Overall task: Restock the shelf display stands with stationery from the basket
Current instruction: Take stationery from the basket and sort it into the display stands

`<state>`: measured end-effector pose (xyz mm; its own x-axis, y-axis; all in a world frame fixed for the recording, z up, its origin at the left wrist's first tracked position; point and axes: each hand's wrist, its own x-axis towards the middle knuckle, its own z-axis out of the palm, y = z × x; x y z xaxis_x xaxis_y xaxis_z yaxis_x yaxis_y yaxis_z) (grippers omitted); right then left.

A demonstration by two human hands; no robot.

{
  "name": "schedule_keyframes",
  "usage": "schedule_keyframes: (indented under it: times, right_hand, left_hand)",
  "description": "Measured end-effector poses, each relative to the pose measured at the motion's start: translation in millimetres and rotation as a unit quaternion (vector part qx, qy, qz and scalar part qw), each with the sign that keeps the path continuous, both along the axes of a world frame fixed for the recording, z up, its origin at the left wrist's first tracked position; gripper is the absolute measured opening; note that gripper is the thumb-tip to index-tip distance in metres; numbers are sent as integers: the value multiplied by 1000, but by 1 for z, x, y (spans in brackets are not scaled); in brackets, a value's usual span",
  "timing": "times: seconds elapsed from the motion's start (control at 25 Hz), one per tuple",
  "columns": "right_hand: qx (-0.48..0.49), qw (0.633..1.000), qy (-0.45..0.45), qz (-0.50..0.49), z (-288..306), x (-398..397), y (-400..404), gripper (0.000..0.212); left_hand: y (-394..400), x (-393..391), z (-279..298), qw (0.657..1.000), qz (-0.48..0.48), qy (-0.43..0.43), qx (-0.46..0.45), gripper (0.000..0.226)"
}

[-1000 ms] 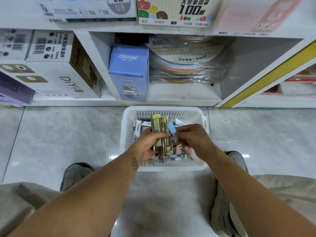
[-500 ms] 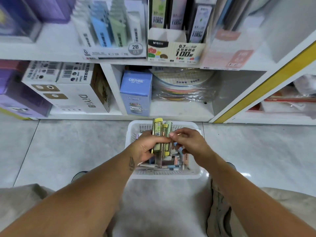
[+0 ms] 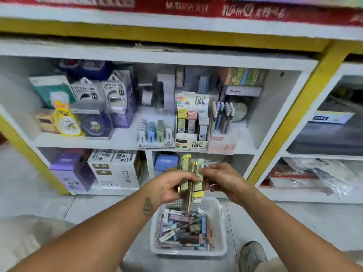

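Yellow-green and cream, the stack of slim stationery packs [image 3: 189, 177] that I hold stands upright above the far rim of the white plastic basket [image 3: 222, 246]. My left hand [image 3: 168, 186] grips the stack from its left side, fingers curled round the packs. My right hand [image 3: 222, 178] meets it from the right, fingertips pinching the pale green pack at the stack's right face; how many packs it has between them I cannot tell, as the picture is blurred.

The basket sits on the grey tiled floor [image 3: 294, 228], close to the front edge of the bottom shelf, and is filled with a loose jumble of small packs in lilac, blue, brown and pink.

On the middle shelf [image 3: 125, 139], at its front edge, three display stands line up side by side: one with white, blue and green packs [image 3: 155, 132], one cardboard stand with yellow, pink and grey packs [image 3: 191, 122], and to its right a pink-fronted stand of pens [image 3: 223, 118].

On the bottom shelf stands a white DiYi box [image 3: 117, 169] beside a purple box [image 3: 71, 172].
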<state>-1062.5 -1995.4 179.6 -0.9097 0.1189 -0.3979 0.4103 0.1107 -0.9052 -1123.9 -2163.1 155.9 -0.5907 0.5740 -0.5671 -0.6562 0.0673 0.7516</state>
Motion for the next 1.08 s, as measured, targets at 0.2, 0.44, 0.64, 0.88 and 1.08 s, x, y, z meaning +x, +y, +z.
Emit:
schedule_keyframes:
  times: [0.2, 0.44, 0.64, 0.88, 1.08]
  right_hand:
    - [106, 992, 62, 5, 61, -13, -12, 19]
    - [-40, 997, 69, 22, 92, -42, -9, 15]
    - [10, 991, 122, 55, 94, -75, -8, 18]
    - [75, 983, 167, 25, 97, -136, -25, 14]
    - [325, 906, 268, 43, 88, -191, -35, 27]
  left_hand:
    - [-1, 4, 61, 999, 50, -5, 14, 29]
    - [-17, -24, 87, 995, 85, 2, 55, 20]
    - [-26, -60, 104, 987, 155, 36, 24, 27]
    - [-65, -108, 109, 963, 268, 36, 19, 18]
    - [-88, -132, 115, 952, 303, 29, 17, 17]
